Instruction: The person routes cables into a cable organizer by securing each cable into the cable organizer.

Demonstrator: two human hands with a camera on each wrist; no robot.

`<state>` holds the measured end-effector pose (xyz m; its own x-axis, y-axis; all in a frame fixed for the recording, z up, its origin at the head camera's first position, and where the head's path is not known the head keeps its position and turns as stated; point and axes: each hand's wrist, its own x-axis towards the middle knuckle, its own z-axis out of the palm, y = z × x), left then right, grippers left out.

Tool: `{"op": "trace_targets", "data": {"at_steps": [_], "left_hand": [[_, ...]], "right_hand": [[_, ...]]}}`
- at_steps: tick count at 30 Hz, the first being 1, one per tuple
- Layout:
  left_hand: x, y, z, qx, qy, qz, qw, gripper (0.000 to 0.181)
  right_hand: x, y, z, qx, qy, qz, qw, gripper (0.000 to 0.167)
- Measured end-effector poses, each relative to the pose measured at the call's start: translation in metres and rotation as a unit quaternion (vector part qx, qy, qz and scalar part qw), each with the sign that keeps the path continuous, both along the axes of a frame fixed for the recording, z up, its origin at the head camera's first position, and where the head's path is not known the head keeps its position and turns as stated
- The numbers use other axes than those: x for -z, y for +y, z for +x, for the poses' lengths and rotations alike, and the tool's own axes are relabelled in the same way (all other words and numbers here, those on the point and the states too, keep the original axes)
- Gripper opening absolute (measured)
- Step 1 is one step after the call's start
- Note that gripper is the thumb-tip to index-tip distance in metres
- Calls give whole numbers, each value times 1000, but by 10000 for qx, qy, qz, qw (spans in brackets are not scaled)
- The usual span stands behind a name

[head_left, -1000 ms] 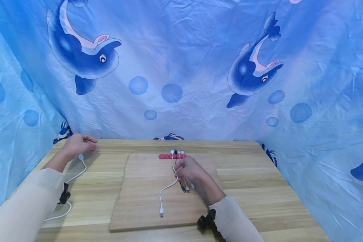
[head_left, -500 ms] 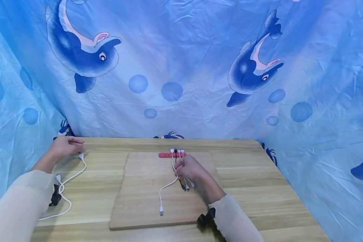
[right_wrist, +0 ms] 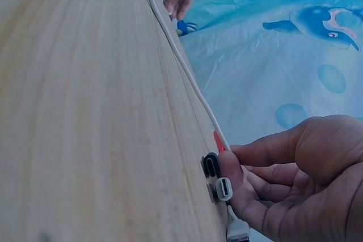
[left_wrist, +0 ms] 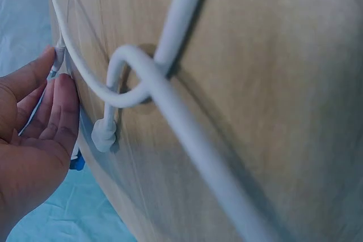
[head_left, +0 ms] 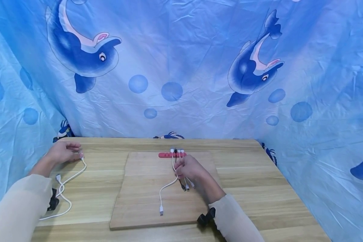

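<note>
At the table's far left, my left hand [head_left: 63,152] pinches the plug [left_wrist: 59,55] of a white USB cable [head_left: 78,173] between thumb and fingertips. That cable crosses over itself nearer me, where its other connector [left_wrist: 104,134] lies on the wood. Over the wooden board, my right hand [head_left: 188,168] pinches a second white cable [head_left: 166,186] between thumb and forefinger. This cable runs from a red cable holder [head_left: 163,155] to a white USB plug [head_left: 161,211] on the board. Several connectors, black [right_wrist: 211,165] and white [right_wrist: 224,189], hang below the right fingers.
The light wooden board [head_left: 139,215] lies on the wood-grain table [head_left: 254,188]. A blue dolphin-print curtain [head_left: 196,117] stands behind and at both sides. Black wrist cameras [head_left: 206,217] sit on both forearms.
My left hand has moved left and slightly down, and its fingertips have taken hold of the white plug there. The right hand stays on its cable.
</note>
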<state>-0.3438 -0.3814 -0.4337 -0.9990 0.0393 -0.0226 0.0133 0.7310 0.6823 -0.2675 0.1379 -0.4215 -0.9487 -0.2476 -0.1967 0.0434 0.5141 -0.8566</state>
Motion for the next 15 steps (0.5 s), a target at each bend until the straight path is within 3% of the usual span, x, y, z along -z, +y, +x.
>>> {"op": "trace_targets", "data": {"at_steps": [6,15], "left_hand": [[3,0,-1,31,20,4,10000,69],[3,4,2,67,221,-334,9992,60]], "right_hand": [[2,1,0,-70,48,-72,9999,10],[1,1,0,-68,36,-49,10000,10]]}}
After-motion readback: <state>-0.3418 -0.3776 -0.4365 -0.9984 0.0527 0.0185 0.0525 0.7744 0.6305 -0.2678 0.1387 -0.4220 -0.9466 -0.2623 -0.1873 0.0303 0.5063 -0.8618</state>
